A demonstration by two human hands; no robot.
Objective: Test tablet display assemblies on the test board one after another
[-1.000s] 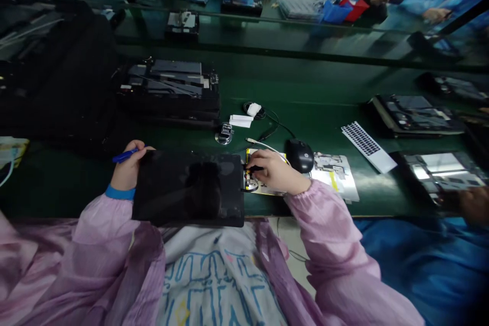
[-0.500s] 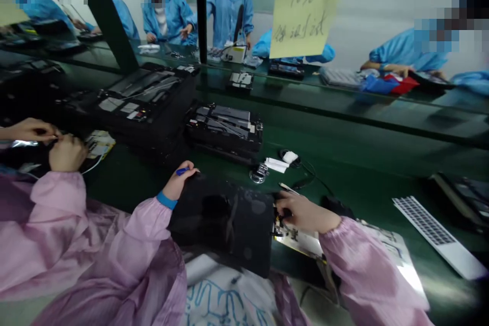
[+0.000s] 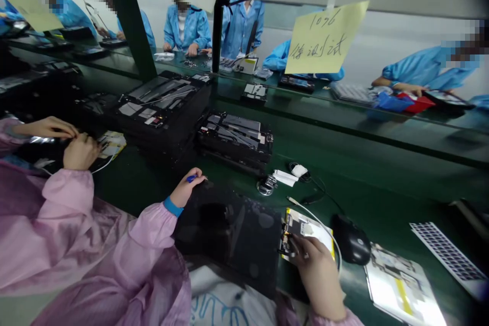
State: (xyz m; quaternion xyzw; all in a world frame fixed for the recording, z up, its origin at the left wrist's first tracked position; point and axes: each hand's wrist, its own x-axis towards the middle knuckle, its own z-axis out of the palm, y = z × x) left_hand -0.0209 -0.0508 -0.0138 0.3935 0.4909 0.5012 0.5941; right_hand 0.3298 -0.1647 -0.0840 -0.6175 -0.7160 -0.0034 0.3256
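A black tablet screen (image 3: 244, 234) lies tilted in front of me, its face glossy with a few smudges. My left hand (image 3: 187, 187), wearing a blue wristband (image 3: 173, 206), grips its upper left corner. A small blue pen-like piece (image 3: 191, 179) sticks out between those fingers. At the screen's right edge is a small cluster of connectors and flex cable (image 3: 285, 242). The bent fingers of my right hand (image 3: 315, 267) close in against that cluster; what they pinch is hidden. Beneath them lies a silver battery board with yellow edging (image 3: 309, 226).
Stacks of opened black devices (image 3: 235, 137) stand behind. A white cable (image 3: 305, 209), a black mouse (image 3: 350, 239), a silver panel (image 3: 401, 285) and a keyboard (image 3: 449, 252) lie to the right. A co-worker's hands (image 3: 80, 152) work at left. A paper note (image 3: 326, 41) hangs above.
My right hand has moved down along the screen's right edge, uncovering the connectors and the silver board. My left hand keeps its hold. The whole view has shifted.
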